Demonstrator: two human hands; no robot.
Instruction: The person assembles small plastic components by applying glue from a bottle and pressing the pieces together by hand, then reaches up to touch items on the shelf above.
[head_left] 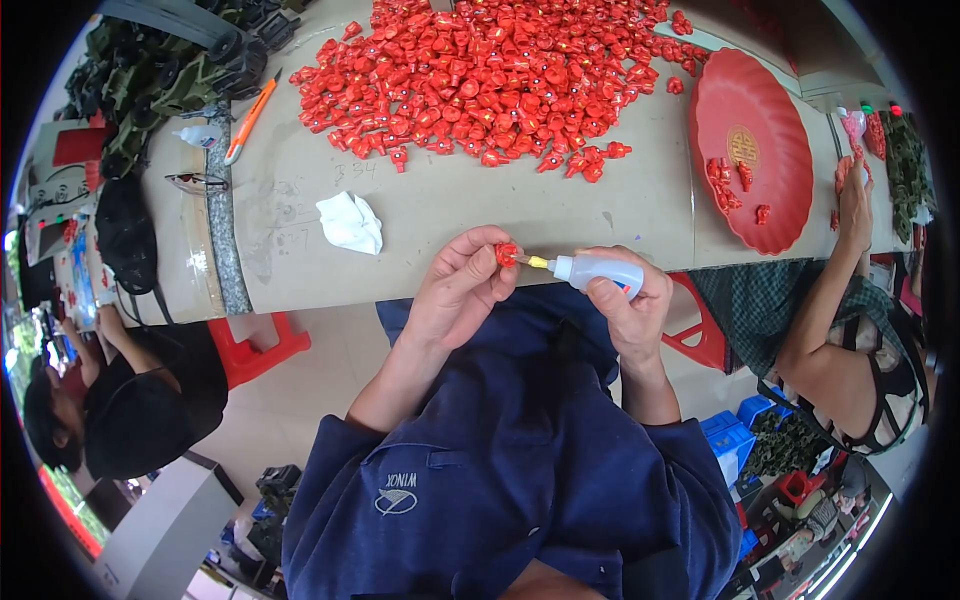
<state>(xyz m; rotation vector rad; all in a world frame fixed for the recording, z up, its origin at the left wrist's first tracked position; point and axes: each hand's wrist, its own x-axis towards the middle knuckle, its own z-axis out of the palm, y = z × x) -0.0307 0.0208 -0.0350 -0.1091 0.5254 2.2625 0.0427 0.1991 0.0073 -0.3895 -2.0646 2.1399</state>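
Note:
Between the thumb and fingers of my left hand (465,285) is a small red plastic part (506,255), held just above the table's near edge. My right hand (632,300) grips a translucent squeeze bottle (603,274) with a white cap and a yellow needle tip. The bottle lies nearly level, its tip pointing left at the red part. Whether the tip touches the part or stops just short of it, I cannot tell. A large heap of similar red parts (490,80) spreads over the table beyond my hands.
A red scalloped tray (705,130) with a few red parts stands to the right. Left lie a crumpled white tissue (350,223), an orange knife (252,118) and another small bottle (198,135). Dark green toy vehicles (150,85) pile up far left. Co-workers sit on both sides.

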